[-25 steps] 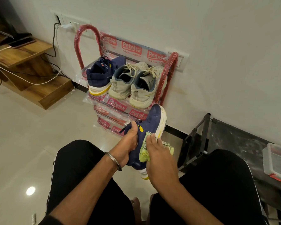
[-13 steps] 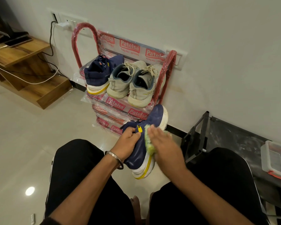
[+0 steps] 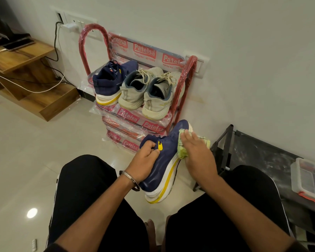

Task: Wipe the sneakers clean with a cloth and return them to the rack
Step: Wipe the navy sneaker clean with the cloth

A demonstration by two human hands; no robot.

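Note:
A navy sneaker (image 3: 166,160) with a white and yellow sole hangs above the floor between my knees, toe pointing at the wall. My left hand (image 3: 144,164) grips its collar, thumb inside the opening. My right hand (image 3: 196,153) presses a yellow-green cloth (image 3: 182,148) against the shoe's right side near the toe. The red rack (image 3: 186,77), still wrapped in plastic, stands against the wall. On its top shelf sit the matching navy sneaker (image 3: 109,82) and a pair of pale grey sneakers (image 3: 145,91).
A black metal stand (image 3: 224,146) and a dark low surface with a clear plastic box (image 3: 309,180) lie to the right. Wooden shelves (image 3: 25,73) with cables and a phone are at the left. Glossy floor tiles lie in front of the rack.
The held sneaker has turned so its side and yellow-striped sole face up. My right hand has slid the cloth from mid-shoe toward the toe.

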